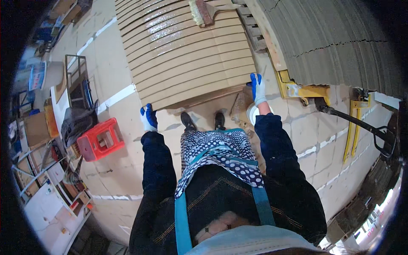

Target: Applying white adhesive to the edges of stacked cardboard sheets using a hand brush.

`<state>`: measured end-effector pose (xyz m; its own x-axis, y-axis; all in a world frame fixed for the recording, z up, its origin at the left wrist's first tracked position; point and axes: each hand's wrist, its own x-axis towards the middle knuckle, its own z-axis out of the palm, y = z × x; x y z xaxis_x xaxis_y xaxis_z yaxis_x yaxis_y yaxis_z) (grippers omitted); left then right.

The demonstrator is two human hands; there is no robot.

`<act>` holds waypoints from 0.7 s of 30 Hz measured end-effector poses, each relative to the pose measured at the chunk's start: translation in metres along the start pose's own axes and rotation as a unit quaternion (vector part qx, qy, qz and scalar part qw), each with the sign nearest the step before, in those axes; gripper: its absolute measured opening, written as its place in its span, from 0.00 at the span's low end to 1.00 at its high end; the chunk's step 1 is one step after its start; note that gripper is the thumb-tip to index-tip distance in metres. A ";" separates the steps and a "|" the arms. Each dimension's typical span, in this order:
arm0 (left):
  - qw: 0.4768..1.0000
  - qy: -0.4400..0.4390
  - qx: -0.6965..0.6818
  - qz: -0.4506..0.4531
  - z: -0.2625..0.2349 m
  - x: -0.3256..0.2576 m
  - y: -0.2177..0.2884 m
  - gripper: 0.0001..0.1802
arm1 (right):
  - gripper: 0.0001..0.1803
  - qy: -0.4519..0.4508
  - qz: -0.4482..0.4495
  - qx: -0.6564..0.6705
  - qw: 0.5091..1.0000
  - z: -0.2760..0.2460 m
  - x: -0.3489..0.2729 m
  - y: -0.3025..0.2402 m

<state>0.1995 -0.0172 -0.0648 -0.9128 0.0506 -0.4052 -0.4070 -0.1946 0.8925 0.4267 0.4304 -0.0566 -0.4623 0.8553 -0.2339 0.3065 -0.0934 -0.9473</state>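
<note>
In front of me lies a fanned stack of brown cardboard sheets [191,55], their edges overlapping like steps. A wet sheen shows on the upper left part. My left hand [148,118], in a blue and white glove, is closed at the left corner of the nearest sheet. At that sheet's right corner, my right hand [258,89] in a matching glove is closed on the edge, thumb and fingers pointing away from me. A wide brush [203,12] with pale bristles rests on the far end of the stack, its handle pointing right.
A red plastic stool [102,140] stands on the floor to the left. Beside my right forearm is a white bucket [253,114]. A tall stack of grey sheets [331,42] rises at the right, near a yellow metal frame [304,91] and a black handle [361,123].
</note>
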 end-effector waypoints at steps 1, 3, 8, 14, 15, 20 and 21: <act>0.999 0.025 0.018 -0.008 0.003 0.000 -0.004 0.24 | 0.18 0.023 0.032 -0.013 0.999 0.003 0.002 0.007; 0.995 0.047 0.091 0.003 0.009 0.002 -0.005 0.23 | 0.27 0.065 -0.021 -0.074 0.995 0.008 0.008 0.013; 0.989 0.054 0.137 0.014 0.029 0.007 0.014 0.13 | 0.29 0.017 0.005 -0.308 0.951 0.008 0.015 -0.009; 0.956 0.057 0.285 -0.030 0.039 0.009 0.031 0.19 | 0.32 0.012 -0.056 -0.453 0.890 0.010 0.011 -0.036; 0.946 0.059 0.317 -0.028 0.040 0.010 0.031 0.19 | 0.32 0.003 -0.066 -0.479 0.875 0.010 0.012 -0.039; 0.895 0.109 0.433 0.008 0.044 0.011 0.021 0.21 | 0.33 -0.010 -0.019 -0.479 0.878 0.010 0.017 -0.049; 0.880 0.121 0.460 -0.004 0.044 0.011 0.019 0.20 | 0.33 -0.007 -0.022 -0.479 0.877 0.010 0.017 -0.050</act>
<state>0.1800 0.0232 -0.0438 -0.9214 -0.1840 -0.3423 -0.3700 0.6847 0.6279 0.3953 0.4449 -0.0156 -0.4997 0.8403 -0.2100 0.8436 0.4172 -0.3381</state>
